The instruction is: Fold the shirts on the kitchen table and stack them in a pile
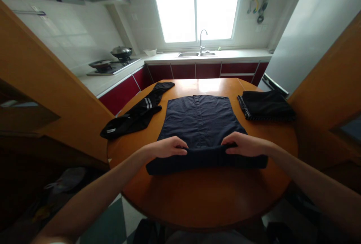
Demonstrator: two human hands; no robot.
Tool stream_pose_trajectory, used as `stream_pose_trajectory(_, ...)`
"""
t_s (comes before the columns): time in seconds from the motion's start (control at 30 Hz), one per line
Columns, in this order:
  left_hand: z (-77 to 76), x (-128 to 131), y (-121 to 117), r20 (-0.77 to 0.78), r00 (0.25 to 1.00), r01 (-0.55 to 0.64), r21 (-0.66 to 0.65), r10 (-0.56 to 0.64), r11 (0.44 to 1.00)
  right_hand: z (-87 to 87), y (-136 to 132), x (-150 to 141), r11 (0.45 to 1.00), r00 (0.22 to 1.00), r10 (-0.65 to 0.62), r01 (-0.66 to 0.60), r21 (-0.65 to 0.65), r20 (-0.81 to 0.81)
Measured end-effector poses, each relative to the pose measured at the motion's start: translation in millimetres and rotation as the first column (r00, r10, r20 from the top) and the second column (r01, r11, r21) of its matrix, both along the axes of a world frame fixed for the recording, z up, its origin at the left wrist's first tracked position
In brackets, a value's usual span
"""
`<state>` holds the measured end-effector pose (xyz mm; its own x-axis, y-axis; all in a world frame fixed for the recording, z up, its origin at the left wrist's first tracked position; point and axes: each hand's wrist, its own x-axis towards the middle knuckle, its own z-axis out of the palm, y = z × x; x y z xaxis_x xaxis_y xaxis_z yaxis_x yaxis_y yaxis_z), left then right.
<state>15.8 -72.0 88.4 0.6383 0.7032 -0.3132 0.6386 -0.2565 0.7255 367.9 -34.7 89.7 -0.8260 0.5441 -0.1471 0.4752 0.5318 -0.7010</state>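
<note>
A dark navy shirt [201, 118] with a button strip down its middle lies spread on the round wooden table [208, 202]. Its near part is turned up into a folded band. My left hand [170, 147] pinches that band left of the middle, thumb and fingers closed on the cloth. On the right side, my right hand [241, 144] grips the same folded edge between thumb and fingers. The cloth between both hands is slightly raised, and its near edge rests along the table.
A crumpled black garment [138, 114] with pale stripes lies at the table's left. Folded black clothing [266, 105] sits at the right. Behind the table are a counter with a sink [188, 54], a stove with pans [121, 52], and a fridge [304, 29] on the right.
</note>
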Motion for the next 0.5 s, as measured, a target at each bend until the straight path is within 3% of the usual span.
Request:
stream_pose_trajectory(0.17, -5.2, -11.4, 75.7, -0.003, 0.999, 0.045, -0.111, -0.046, 0.993, -5.7, 79.1, -14.6, 0.975, 0.993, 0.091, -0.073, -0.211, 0.078)
stream_pose_trajectory(0.3, -18.2, -13.4, 122.5, -0.022, 1.000, 0.017, -0.166, -0.021, 0.986, -22.0, 122.8, -30.6, 0.950, 0.987, 0.036, 0.015, -0.312, 0.154)
stream_pose_trajectory(0.4, -27.1, -11.4, 140.8, -0.100, 0.995, -0.016, -0.098, 0.006, 0.995, -36.4, 138.5, -39.2, 0.952, 0.980, -0.046, 0.102, -0.288, 0.196)
stream_pose_trajectory(0.5, -34.1, -13.2, 142.3, -0.128, 0.992, -0.011, -0.007, 0.010, 1.000, -47.3, 141.8, -39.3, 0.973, 0.982, -0.081, 0.115, -0.199, 0.171)
